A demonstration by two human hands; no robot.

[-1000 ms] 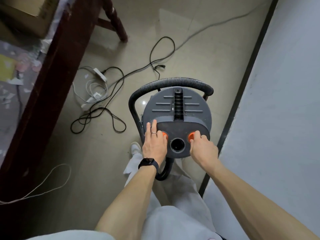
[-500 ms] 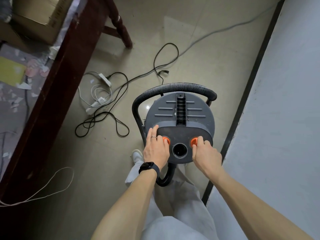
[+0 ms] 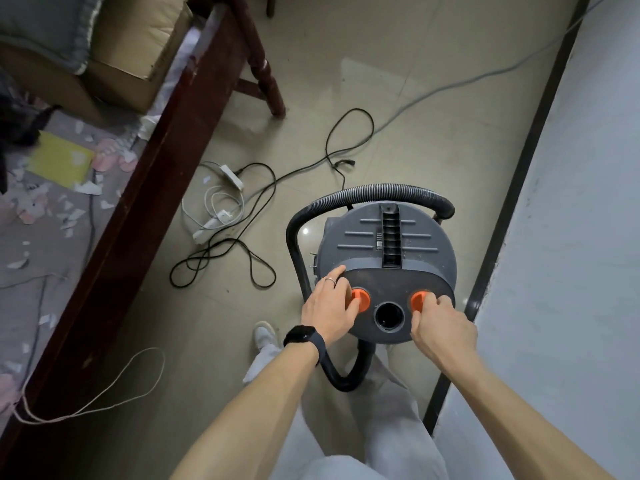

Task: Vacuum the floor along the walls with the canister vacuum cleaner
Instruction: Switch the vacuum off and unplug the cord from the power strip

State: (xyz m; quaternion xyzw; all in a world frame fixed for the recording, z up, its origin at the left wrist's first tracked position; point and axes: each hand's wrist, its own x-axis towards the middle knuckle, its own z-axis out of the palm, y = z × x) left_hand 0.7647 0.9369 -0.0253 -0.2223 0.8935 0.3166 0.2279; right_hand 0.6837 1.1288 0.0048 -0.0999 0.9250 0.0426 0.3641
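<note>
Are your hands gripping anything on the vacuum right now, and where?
Right hand pinches the right orange knob on the vacuum cleaner's lid. Left hand rests over the left orange knob, fingers straight, gripping nothing.

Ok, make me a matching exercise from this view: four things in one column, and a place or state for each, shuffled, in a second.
Things:
1 hose
2 power strip
3 left hand
4 right hand

Descriptions:
A fingers curled on an orange knob
B white, lying on the floor
C black, curving round the vacuum canister
D wears a watch, fingers straight

Pairs: 1-C, 2-B, 3-D, 4-A.
</note>
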